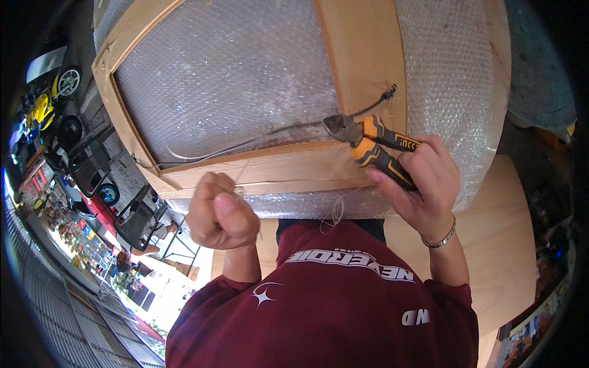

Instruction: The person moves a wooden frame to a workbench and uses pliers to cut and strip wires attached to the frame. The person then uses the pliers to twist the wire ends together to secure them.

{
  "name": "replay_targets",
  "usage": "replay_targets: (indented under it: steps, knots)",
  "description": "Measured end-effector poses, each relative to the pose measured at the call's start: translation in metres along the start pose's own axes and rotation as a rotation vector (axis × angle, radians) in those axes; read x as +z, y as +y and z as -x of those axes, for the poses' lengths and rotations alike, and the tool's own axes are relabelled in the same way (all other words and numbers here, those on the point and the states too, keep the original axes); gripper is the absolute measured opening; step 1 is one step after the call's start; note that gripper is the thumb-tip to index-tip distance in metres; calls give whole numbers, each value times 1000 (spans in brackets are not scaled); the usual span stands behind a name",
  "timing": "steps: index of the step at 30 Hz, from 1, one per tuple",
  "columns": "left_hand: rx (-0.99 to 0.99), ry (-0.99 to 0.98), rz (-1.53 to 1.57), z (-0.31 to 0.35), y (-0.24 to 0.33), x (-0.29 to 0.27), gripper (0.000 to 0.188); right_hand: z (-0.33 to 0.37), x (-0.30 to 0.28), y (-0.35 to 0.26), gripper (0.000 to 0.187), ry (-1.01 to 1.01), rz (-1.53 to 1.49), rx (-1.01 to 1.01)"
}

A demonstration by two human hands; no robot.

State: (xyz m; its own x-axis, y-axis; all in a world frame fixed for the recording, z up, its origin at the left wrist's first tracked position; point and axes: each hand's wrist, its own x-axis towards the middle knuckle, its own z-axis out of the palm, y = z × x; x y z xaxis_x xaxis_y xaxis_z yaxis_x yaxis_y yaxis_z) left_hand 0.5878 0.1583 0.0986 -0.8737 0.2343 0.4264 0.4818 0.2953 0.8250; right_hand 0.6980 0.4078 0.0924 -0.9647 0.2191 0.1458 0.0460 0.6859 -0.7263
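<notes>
With the right hand (423, 184) gripping the orange-handled cutters (368, 144) on the wire (245, 145) lying across the wooden frame (276, 168), the fisted left hand (221, 211) below should probably keep its thin string (240, 175) taut for a clean snip

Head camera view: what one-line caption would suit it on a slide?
Right hand grips orange-handled cutting pliers at a wire on a bubble-wrapped wooden frame; left hand is fisted.

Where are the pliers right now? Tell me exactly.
In the head view, the orange-and-black pliers sit right of centre, gripped in the right hand, their jaws closed on the grey wire at the wooden frame, over the bubble wrap.
</notes>
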Motion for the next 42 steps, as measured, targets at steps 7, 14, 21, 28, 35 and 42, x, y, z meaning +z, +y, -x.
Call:
replay_targets:
  steps: [7, 14, 21, 28, 35, 42]
  knots:
    - [36, 231, -31, -30, -10, -44, 15, 7, -11, -2, 32, 212, -70, 214]
    - [183, 458, -310, -82, -17, -98, 33, 36, -11, 14, 32, 324, -82, 450]
    - [212, 453, -352, -88, -6, -94, 31, 37, -5, 6, 35, 157, -31, 352]
    - [-8, 480, 138, -88, -9, -87, 31, -7, 32, -44, 36, -87, -34, 22]
    - [-194, 291, 97, -97, 16, -107, 39, -49, 62, -80, 34, -166, -67, -143]
    - [-247, 254, 158, -95, 18, -101, 34, -82, 70, -96, 34, -139, -56, -235]
